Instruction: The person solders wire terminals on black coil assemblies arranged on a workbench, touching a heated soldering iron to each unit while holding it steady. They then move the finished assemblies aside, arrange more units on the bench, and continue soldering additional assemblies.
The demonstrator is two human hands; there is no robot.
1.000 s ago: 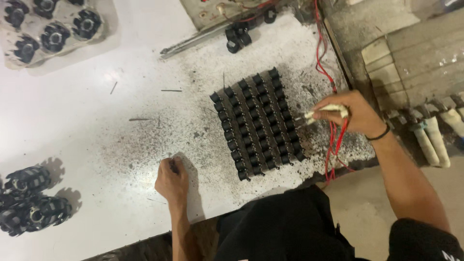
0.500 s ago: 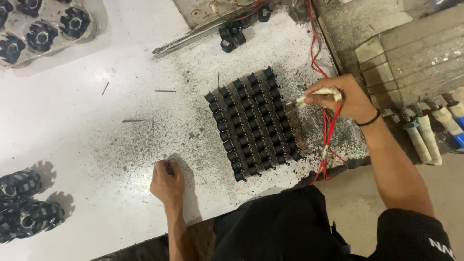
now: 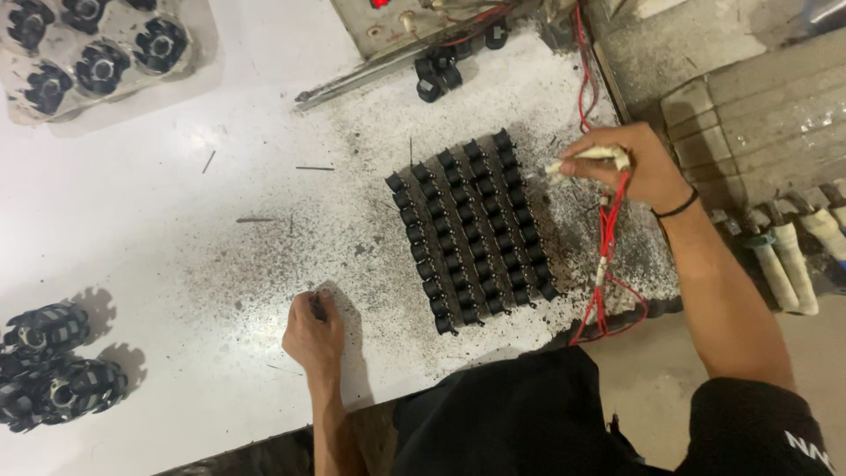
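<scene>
The right hand (image 3: pixel 636 166) grips a white probe (image 3: pixel 589 159) (red wires (image 3: pixel 606 247) trailing) beside the black parts (image 3: pixel 471 231); the left hand (image 3: pixel 312 332) rests fisted on the tabletop (image 3: pixel 176 220).

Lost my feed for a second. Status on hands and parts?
Right hand grips pale-tipped tool with red wires, tip beside black parts block. Left hand closed on table, apart from block. Nothing between.

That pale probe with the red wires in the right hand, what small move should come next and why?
Probably bring the probe tip slightly left and down onto the nearest black part in the grid of black parts. The right hand holds it just off the grid's upper right edge, tip aimed at that row, while the left hand rests fisted on the white table.
</scene>
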